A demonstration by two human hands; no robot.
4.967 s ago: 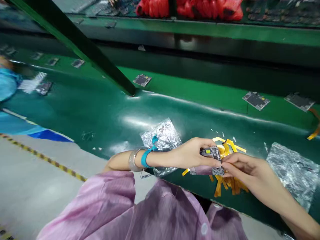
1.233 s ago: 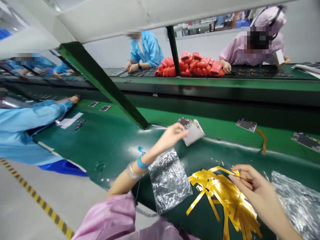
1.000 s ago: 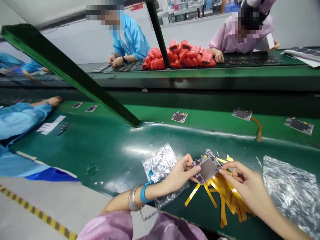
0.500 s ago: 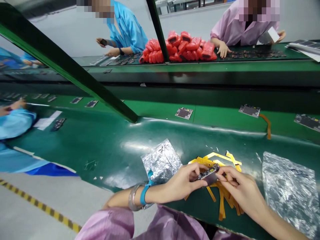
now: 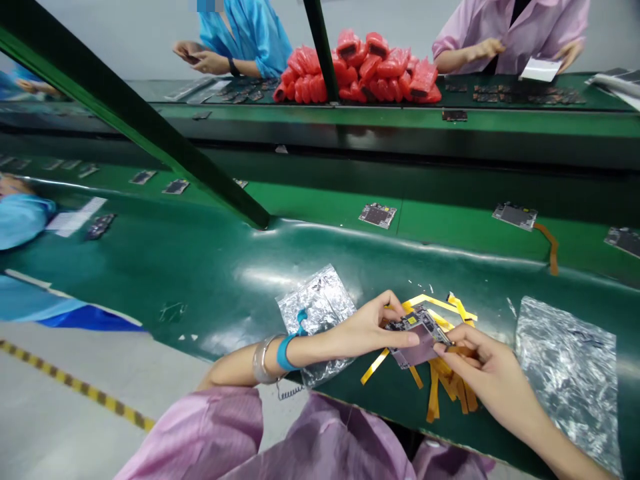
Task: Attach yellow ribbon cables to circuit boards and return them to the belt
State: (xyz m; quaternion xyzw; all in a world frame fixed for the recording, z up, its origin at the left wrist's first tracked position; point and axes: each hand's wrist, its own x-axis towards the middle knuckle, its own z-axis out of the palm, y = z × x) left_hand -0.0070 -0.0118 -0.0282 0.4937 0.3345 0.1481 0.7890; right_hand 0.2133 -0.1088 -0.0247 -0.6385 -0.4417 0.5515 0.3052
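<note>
My left hand (image 5: 367, 328) pinches the left edge of a small circuit board (image 5: 417, 331) and holds it just above the green bench (image 5: 200, 267). My right hand (image 5: 477, 357) has its fingers closed at the board's right edge, where a yellow strip shows between them. A pile of yellow tape strips (image 5: 443, 383) lies under both hands. On my left wrist sit a blue strap and a clear bangle.
Silver foil bags lie at the left (image 5: 315, 310) and the right (image 5: 570, 360). More boards (image 5: 377, 215) ride the light green belt behind. A slanted green beam (image 5: 150, 127) crosses the left. Across the line stand red bags (image 5: 360, 67) and other workers; a blue sleeve (image 5: 23, 220) is at the left.
My left hand fetched a board from the belt and brought it down over the strips. My right hand closed in on its right edge. The view has tilted down a little.
</note>
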